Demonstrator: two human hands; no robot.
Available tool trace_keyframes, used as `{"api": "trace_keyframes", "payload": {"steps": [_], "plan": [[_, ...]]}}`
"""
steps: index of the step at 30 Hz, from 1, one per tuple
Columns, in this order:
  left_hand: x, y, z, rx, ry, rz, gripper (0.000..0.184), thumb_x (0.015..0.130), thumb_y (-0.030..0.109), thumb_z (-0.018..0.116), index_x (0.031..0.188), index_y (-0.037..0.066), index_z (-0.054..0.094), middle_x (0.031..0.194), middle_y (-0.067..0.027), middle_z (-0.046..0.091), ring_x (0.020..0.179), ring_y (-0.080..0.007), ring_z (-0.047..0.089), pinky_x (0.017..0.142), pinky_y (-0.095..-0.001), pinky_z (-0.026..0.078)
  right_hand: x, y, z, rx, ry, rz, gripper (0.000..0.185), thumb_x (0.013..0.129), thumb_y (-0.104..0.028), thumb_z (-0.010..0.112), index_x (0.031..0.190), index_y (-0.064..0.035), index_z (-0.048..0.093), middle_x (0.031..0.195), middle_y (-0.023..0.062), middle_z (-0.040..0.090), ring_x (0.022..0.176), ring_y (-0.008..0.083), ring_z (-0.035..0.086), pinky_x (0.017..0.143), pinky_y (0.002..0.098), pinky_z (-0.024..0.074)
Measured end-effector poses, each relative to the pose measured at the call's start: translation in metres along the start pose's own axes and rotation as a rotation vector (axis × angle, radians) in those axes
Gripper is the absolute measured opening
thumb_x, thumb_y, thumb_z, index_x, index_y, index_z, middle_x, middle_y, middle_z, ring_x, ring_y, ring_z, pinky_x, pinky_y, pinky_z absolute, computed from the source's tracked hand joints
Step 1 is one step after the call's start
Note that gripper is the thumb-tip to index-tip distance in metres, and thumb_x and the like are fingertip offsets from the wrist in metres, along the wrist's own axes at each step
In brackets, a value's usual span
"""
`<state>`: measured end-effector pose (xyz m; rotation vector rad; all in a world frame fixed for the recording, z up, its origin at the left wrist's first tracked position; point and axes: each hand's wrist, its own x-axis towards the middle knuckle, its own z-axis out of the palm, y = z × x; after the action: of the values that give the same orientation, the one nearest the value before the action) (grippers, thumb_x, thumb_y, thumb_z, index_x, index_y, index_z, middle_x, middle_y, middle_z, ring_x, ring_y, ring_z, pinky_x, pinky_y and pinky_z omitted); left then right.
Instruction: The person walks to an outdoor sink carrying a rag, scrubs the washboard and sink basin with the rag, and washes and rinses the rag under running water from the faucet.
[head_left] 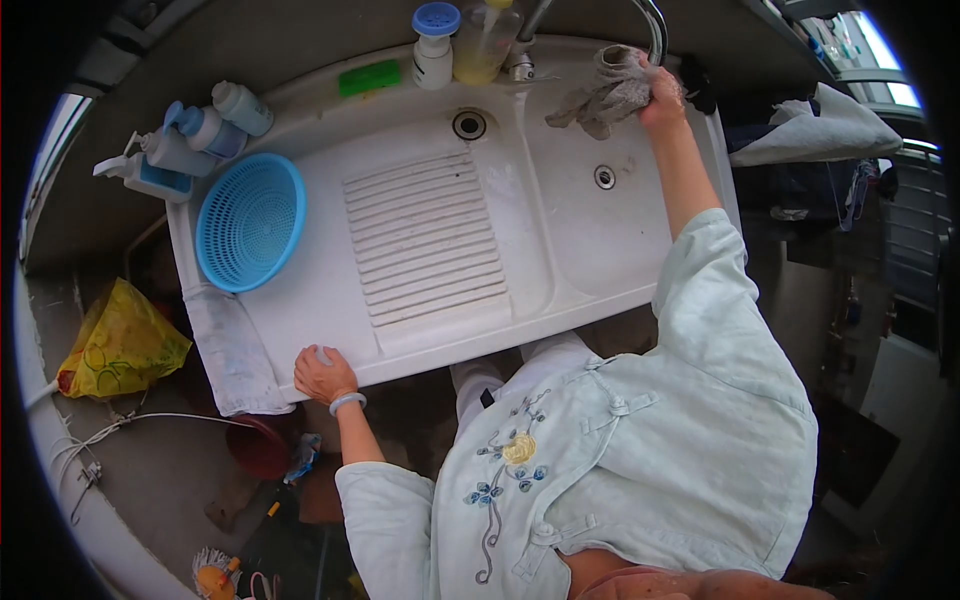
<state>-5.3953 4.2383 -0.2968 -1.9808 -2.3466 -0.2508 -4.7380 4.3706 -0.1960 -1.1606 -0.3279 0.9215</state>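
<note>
Cloth (618,88) hangs bunched in my closed right hand (663,100), over the basin (620,235) near the tap (657,30); a firm grip should keep it gathered. My left hand (325,376) curls at the rim (450,350), its hold unclear.

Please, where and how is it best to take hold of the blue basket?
Probably grip the near rim of the blue basket, coming from the person's side with the left hand: this rim is exposed, while bottles crowd the far side.
</note>
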Motion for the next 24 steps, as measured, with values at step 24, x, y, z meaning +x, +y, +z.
{"api": "trace_keyframes", "payload": {"steps": [24], "plan": [[0.001, 0.001, 0.0, 0.025, -0.024, -0.017, 0.023, 0.077, 0.022, 0.061, 0.096, 0.01, 0.061, 0.105, -0.0069, 0.06, 0.103, -0.0268, 0.053, 0.092, -0.0416, 0.037, -0.244, 0.232, 0.103, -1.471, -1.066, -0.575, 0.037, 0.084, -0.039, 0.06, 0.118, -0.0248, 0.058, 0.131, 0.0065, 0.046, 0.129, 0.0329, 0.032, 0.097, 0.0606, 0.0307]]}}
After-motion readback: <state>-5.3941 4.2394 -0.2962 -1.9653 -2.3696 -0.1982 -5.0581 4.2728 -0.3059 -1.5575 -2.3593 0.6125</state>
